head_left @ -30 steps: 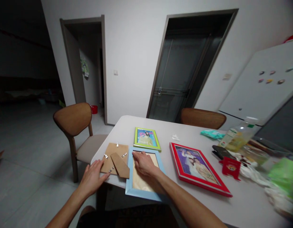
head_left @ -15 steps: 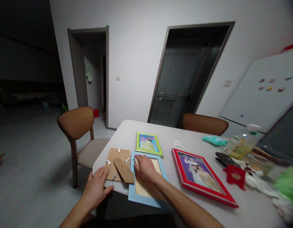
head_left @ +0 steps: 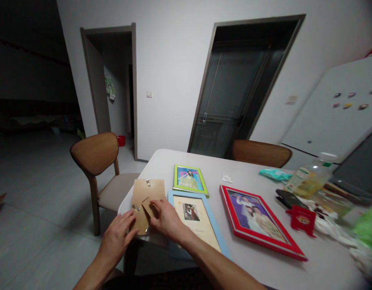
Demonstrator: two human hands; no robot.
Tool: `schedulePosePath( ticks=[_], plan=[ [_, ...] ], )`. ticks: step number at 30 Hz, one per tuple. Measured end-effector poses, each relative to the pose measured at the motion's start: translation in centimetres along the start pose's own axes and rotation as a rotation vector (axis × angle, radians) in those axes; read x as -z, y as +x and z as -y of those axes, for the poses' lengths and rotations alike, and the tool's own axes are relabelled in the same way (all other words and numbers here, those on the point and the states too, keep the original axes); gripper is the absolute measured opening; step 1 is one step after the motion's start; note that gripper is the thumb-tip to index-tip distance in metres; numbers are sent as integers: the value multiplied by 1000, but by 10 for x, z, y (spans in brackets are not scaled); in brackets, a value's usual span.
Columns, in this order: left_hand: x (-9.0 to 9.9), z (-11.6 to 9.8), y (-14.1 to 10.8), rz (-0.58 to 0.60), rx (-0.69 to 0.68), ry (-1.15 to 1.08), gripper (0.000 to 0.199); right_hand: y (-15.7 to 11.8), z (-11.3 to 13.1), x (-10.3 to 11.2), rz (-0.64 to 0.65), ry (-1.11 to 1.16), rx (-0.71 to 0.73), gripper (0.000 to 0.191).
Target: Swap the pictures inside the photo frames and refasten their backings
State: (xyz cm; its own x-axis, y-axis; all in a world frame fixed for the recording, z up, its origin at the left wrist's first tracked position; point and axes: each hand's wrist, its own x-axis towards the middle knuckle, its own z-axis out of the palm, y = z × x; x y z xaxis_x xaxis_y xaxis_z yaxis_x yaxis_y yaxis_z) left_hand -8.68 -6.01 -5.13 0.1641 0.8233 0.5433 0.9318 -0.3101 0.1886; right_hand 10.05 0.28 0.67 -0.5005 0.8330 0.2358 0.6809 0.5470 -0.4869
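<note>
A brown picture frame backing board (head_left: 156, 187) with metal clips and a fold-out stand leg (head_left: 147, 206) lies at the near left edge of the table. My right hand (head_left: 166, 219) is closed with its fingers around the stand leg. Along the board's left side rests my left hand (head_left: 118, 231), fingers stretched out and touching its edge. Just right of the board is a light blue picture frame (head_left: 216, 229). Inside it shows a cream sheet (head_left: 201, 231) with a small dark photo (head_left: 191, 212); my right forearm covers part of it.
A green picture frame (head_left: 190, 179) lies behind the blue one, and a red picture frame (head_left: 261, 223) to its right. At the table's right are a plastic bottle (head_left: 309, 177), a red packet (head_left: 303, 220) and crumpled bags. A chair (head_left: 95, 155) stands left.
My right hand has moved left from the blue frame's sheet to the board's stand leg, uncovering the small photo. My left hand's fingers have shifted onto the board's edge.
</note>
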Motion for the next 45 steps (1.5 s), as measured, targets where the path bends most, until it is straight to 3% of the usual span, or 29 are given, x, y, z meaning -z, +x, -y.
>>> schedulePosePath(
  ticks=[3,5,8,11,15,23,26,29,32,35,40,43,45],
  plan=[
    [-1,-20,16,66,61,-115,43,-6,2,12,-55,-4,-24,35],
    [-9,-35,28,221,164,-184,51,-8,3,10,11,-12,-45,30],
    [-24,-49,39,281,195,-209,44,-10,3,1,65,-16,-22,26],
    [-30,-48,40,263,223,-248,49,-12,-1,-4,28,-95,-44,35],
    [-24,-39,33,254,271,-288,50,-14,-7,-2,27,-200,-92,56],
    [-13,-33,8,367,114,-162,65,-13,-7,-8,-17,-110,-120,48],
    [-6,-37,14,313,100,-211,65,-13,-4,8,-57,-55,-88,45],
    [6,-57,32,249,68,-289,70,-17,-6,41,-118,-25,-31,42],
    [11,-89,48,265,36,-363,69,-29,-22,73,-99,-60,-46,40],
    [0,-120,54,365,17,-390,65,-47,-51,88,16,-91,-101,38],
    [-23,-146,45,513,4,-371,69,-73,-92,74,75,-137,-158,32],
    [-25,-149,42,575,-39,-363,67,-74,-99,60,49,-143,-130,26],
    [-26,-148,41,566,-58,-356,54,-70,-97,54,43,-151,-107,22]
  ],
)
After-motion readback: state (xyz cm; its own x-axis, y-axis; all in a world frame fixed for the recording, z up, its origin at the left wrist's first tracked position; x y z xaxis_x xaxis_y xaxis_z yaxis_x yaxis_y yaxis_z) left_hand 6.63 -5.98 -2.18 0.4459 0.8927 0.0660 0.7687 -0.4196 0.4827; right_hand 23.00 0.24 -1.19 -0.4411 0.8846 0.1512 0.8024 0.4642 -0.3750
